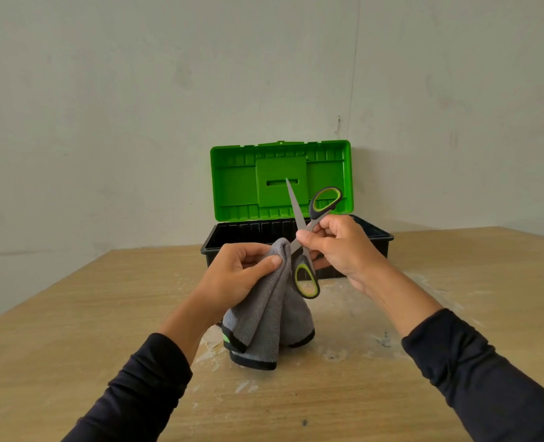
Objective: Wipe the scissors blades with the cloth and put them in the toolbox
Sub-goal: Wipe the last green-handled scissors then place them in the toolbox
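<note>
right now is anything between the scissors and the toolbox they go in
Nothing visible. The scissors are held open in the right hand, just in front of the toolbox, whose green lid stands open. The cloth hangs nearer the camera.

A pale, scuffed wall [136,90] fills the upper half of the frame. A light wooden table [72,314] spans the lower half, with whitish smears [337,352] at its centre. Even, soft light.
</note>
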Motion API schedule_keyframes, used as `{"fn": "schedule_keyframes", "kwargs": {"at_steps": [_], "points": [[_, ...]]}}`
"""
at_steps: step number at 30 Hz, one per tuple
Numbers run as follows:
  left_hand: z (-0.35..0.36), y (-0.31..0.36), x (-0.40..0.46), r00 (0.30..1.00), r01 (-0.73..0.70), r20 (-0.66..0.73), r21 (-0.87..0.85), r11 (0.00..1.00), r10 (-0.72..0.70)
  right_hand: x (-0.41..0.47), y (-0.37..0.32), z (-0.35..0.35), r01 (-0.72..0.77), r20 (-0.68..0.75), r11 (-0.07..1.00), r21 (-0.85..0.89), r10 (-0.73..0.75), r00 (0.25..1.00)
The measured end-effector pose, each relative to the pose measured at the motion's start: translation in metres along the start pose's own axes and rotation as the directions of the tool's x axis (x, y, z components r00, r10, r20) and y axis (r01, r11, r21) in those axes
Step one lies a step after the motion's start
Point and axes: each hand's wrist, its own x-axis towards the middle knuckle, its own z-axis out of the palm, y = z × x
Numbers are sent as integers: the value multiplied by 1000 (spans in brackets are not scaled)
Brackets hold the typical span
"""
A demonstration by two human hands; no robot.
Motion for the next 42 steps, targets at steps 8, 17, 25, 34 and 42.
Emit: {"fn": "schedule_keyframes", "kwargs": {"at_steps": [8, 17, 25, 34, 42], "points": [[-4, 0, 1, 999, 33, -6, -14, 999, -33, 2, -1, -7, -3, -28, 1000, 31, 4, 1000], [-17, -2, 1, 981, 105, -152, -126, 987, -124, 1, -4, -26, -62, -10, 995, 75, 63, 998], [-24, 7, 2, 932, 68, -279, -493, 867, -232, -3, 0, -11, -26, 233, 999, -44, 36, 972], [-20, 8, 2, 957, -53, -286, -40, 998, 39, -7, -4, -14, 98, 318, 937, -337, 15, 948], [-19, 15, -1, 989, -138, 89, 236, 962, 120, -4, 1, -13, 182, 267, 961, -210, -123, 956]]}}
